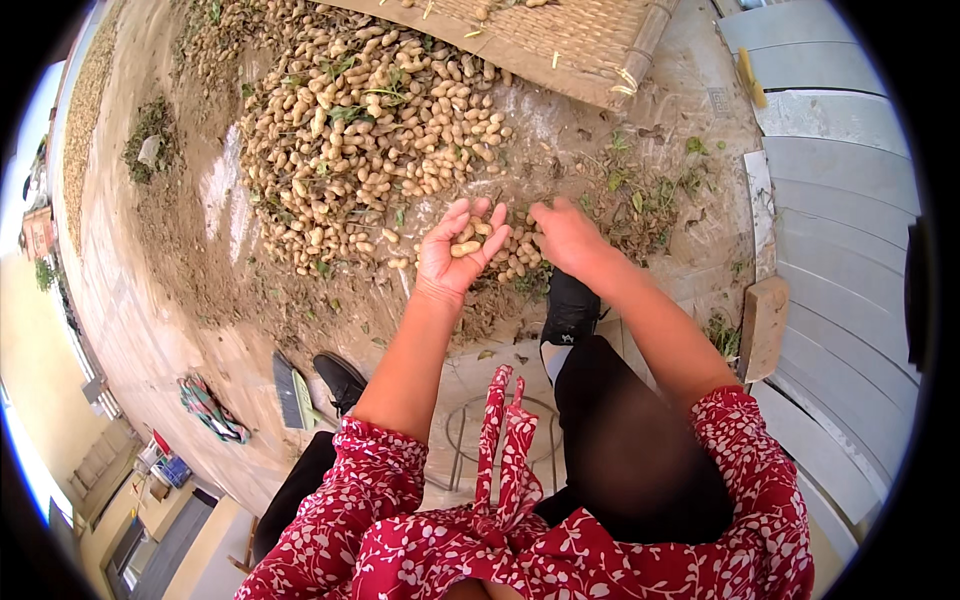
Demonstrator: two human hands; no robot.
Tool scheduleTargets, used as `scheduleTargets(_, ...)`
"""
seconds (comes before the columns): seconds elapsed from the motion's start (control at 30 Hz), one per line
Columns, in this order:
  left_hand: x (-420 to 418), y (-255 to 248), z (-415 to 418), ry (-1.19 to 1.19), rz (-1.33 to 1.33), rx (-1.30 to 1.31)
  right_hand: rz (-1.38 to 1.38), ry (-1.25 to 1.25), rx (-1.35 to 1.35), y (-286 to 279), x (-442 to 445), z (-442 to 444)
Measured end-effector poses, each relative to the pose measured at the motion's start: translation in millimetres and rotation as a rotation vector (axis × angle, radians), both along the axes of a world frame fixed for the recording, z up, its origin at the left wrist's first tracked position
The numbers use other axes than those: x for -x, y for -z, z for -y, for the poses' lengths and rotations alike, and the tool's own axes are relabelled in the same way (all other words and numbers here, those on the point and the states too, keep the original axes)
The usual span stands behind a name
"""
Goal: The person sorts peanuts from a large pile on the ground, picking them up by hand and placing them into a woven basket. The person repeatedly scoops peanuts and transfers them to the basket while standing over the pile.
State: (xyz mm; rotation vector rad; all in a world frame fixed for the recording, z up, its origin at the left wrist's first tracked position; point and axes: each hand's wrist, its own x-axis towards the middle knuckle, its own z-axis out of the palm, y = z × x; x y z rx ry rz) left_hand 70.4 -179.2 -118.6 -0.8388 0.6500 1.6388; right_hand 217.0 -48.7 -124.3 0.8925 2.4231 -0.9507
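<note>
My left hand (454, 255) is turned palm up and cups several unshelled peanuts (466, 247), its fingers curled loosely round them. Just to its right, my right hand (566, 232) points its fingertips down at the right edge of a small group of peanuts (517, 259) on the ground; whether it pinches one cannot be told. Beyond both hands spreads a large heap of unshelled peanuts (360, 127), with green leaves and dry stems mixed in.
A woven mat (555, 37) lies at the top. Plant scraps (645, 202) litter the soil at right, near a wooden block (765, 326) and grey panels (840, 225). At lower left are a green-edged dustpan or brush (294, 394) and a checked cloth (210, 409). A wire stand (457, 427) is beneath me.
</note>
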Motion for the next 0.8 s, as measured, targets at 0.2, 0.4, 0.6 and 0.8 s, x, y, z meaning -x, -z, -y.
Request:
scheduleTargets(0.2, 6.5, 18.4, 22.3, 0.482, -0.387, 0.315, 0.19, 0.026, -0.057, 4.7, 2.2, 4.5)
scheduleTargets(0.4, -17.8, 27.1, 21.3, 1.375, -1.659, 0.517, 0.041, 0.298, 0.003, -2.8, -24.0, -43.5)
scheduleTargets(0.6, -35.5, 29.3, 11.2, 1.634, -1.881, 0.55, 0.035, -0.048, -0.033, -0.1, 2.6, -9.4)
scheduleTargets(0.8, -15.9, 41.8, 17.5, 1.113, -1.162, 0.293, 0.144, -0.072, 0.001, 21.9, 12.6, -5.0)
